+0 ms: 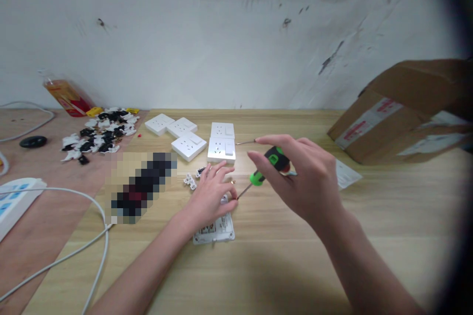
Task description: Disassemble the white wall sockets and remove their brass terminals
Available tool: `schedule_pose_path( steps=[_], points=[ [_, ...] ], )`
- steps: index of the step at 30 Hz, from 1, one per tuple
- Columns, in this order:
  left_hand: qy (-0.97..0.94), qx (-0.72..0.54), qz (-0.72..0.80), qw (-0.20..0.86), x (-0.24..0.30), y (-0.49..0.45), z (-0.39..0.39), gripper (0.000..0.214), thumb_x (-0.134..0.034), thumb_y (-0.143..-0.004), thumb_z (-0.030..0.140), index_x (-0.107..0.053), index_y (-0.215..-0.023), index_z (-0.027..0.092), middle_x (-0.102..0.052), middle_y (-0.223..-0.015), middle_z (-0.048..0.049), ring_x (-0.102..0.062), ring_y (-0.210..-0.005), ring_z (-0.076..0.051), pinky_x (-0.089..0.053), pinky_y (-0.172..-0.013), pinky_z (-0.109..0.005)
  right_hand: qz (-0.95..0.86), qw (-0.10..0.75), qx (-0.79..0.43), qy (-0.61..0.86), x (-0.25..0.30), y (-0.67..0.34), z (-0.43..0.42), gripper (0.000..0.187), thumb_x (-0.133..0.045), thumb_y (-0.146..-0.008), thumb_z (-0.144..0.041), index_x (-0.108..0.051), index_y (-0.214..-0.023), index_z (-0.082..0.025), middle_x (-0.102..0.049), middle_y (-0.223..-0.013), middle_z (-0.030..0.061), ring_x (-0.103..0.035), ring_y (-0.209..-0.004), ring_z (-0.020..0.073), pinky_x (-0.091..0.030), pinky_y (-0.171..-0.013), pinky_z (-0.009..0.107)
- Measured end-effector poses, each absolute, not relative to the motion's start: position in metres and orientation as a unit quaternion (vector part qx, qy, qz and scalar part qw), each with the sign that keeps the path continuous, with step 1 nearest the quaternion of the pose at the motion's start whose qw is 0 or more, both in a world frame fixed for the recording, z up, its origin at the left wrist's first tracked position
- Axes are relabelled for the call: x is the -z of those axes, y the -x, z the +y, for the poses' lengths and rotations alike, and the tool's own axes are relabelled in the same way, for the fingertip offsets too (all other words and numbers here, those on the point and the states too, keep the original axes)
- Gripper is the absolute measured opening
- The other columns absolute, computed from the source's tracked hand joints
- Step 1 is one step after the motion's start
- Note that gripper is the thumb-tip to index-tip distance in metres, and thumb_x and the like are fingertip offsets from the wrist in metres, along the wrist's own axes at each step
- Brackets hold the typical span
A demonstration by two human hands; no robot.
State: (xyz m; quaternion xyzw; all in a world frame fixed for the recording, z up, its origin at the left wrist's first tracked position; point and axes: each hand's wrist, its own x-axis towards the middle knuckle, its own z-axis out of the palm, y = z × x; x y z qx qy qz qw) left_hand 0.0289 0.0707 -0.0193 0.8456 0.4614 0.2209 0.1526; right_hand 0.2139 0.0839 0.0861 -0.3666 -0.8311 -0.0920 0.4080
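Note:
My right hand is closed around a screwdriver with a green and black handle; its index finger stretches forward. The shaft slants down left, its tip at the thumb and index finger of my left hand. Those two fingertips pinch together, and whatever is between them is too small to make out. Beneath my left hand lies a white socket panel, its inner side up and partly covered. Small white plastic parts lie left of my left fingers. A thin metal rod ends near my right index fingertip.
Several white socket panels lie further back. A heap of black and white parts, a bottle, a power strip and loose cable are leftward. A cardboard box stands right. One dark object is pixelated.

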Motion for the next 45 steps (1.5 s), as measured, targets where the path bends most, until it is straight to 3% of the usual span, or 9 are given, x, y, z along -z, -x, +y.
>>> schedule_pose_path(
  steps=[6, 12, 16, 18, 24, 29, 34, 40, 45],
  points=[
    [-0.847, -0.225, 0.457, 0.153, 0.020, -0.029, 0.071, 0.002, -0.067, -0.081, 0.026, -0.067, -0.080, 0.024, -0.048, -0.140, -0.0024, -0.027, -0.140, -0.030, -0.018, -0.113, -0.061, -0.868, 0.366, -0.069, 0.328, -0.088, -0.219, 0.084, 0.043, -0.045, -0.093, -0.022, -0.041, -0.136, -0.018, -0.062, -0.116, 0.0110, -0.061, -0.101, 0.0203, -0.048, -0.081, 0.034],
    [-0.845, -0.223, 0.459, 0.157, 0.018, -0.030, 0.070, 0.003, -0.068, -0.081, 0.027, -0.068, -0.080, 0.024, -0.048, -0.139, -0.0047, -0.027, -0.140, -0.030, -0.018, -0.113, -0.060, -0.854, 0.392, 0.048, 0.339, -0.087, -0.216, 0.081, 0.027, -0.061, -0.087, -0.027, -0.060, -0.112, -0.018, -0.068, -0.082, 0.0044, -0.063, -0.071, 0.0173, -0.046, -0.066, 0.030],
    [-0.845, -0.221, 0.462, 0.152, 0.017, -0.030, 0.070, 0.004, -0.067, -0.082, 0.028, -0.067, -0.081, 0.023, -0.049, -0.138, -0.0045, -0.027, -0.140, -0.029, -0.019, -0.113, -0.060, -0.879, 0.352, -0.035, 0.321, -0.091, -0.217, 0.078, 0.037, -0.043, -0.095, -0.024, -0.046, -0.131, -0.018, -0.067, -0.101, 0.0088, -0.063, -0.089, 0.0199, -0.049, -0.075, 0.033],
    [-0.846, -0.222, 0.461, 0.151, 0.018, -0.030, 0.070, 0.004, -0.066, -0.082, 0.028, -0.067, -0.081, 0.023, -0.049, -0.137, -0.0044, -0.028, -0.139, -0.030, -0.019, -0.113, -0.060, -0.885, 0.343, -0.078, 0.305, -0.091, -0.217, 0.078, 0.042, -0.043, -0.095, -0.022, -0.040, -0.136, -0.019, -0.065, -0.111, 0.0095, -0.063, -0.094, 0.0188, -0.049, -0.079, 0.033],
    [-0.846, -0.225, 0.458, 0.152, 0.019, -0.029, 0.071, 0.003, -0.067, -0.081, 0.027, -0.067, -0.080, 0.024, -0.049, -0.138, -0.0050, -0.027, -0.140, -0.029, -0.018, -0.114, -0.059, -0.856, 0.384, 0.065, 0.341, -0.091, -0.216, 0.078, 0.023, -0.059, -0.088, -0.030, -0.059, -0.109, -0.019, -0.066, -0.078, 0.0036, -0.061, -0.069, 0.0180, -0.046, -0.065, 0.032],
    [-0.846, -0.224, 0.459, 0.151, 0.018, -0.029, 0.071, 0.002, -0.067, -0.080, 0.026, -0.067, -0.080, 0.024, -0.050, -0.138, -0.0039, -0.027, -0.140, -0.029, -0.018, -0.113, -0.060, -0.879, 0.360, -0.061, 0.307, -0.095, -0.219, 0.077, 0.030, -0.042, -0.095, -0.020, -0.051, -0.124, -0.021, -0.062, -0.114, 0.0093, -0.059, -0.101, 0.0210, -0.046, -0.083, 0.036],
    [-0.847, -0.219, 0.460, 0.151, 0.017, -0.030, 0.070, 0.003, -0.068, -0.081, 0.027, -0.067, -0.081, 0.024, -0.048, -0.140, -0.0042, -0.027, -0.140, -0.029, -0.018, -0.114, -0.059, -0.850, 0.408, 0.054, 0.329, -0.088, -0.218, 0.079, 0.021, -0.060, -0.087, -0.024, -0.060, -0.108, -0.020, -0.066, -0.081, 0.0033, -0.060, -0.074, 0.0191, -0.044, -0.074, 0.036],
    [-0.846, -0.222, 0.459, 0.157, 0.018, -0.029, 0.070, 0.003, -0.068, -0.081, 0.026, -0.067, -0.080, 0.024, -0.049, -0.139, -0.0035, -0.027, -0.140, -0.030, -0.018, -0.113, -0.060, -0.872, 0.373, -0.052, 0.312, -0.088, -0.220, 0.080, 0.046, -0.041, -0.094, -0.020, -0.039, -0.140, -0.021, -0.063, -0.113, 0.0091, -0.061, -0.098, 0.0205, -0.047, -0.081, 0.035],
    [-0.845, -0.225, 0.459, 0.156, 0.018, -0.029, 0.070, 0.003, -0.068, -0.081, 0.026, -0.067, -0.080, 0.024, -0.048, -0.139, -0.0036, -0.027, -0.140, -0.030, -0.017, -0.114, -0.060, -0.847, 0.407, 0.077, 0.334, -0.084, -0.220, 0.080, 0.035, -0.062, -0.086, -0.026, -0.057, -0.121, -0.022, -0.068, -0.083, 0.0034, -0.061, -0.069, 0.0172, -0.045, -0.066, 0.031]
  ],
)
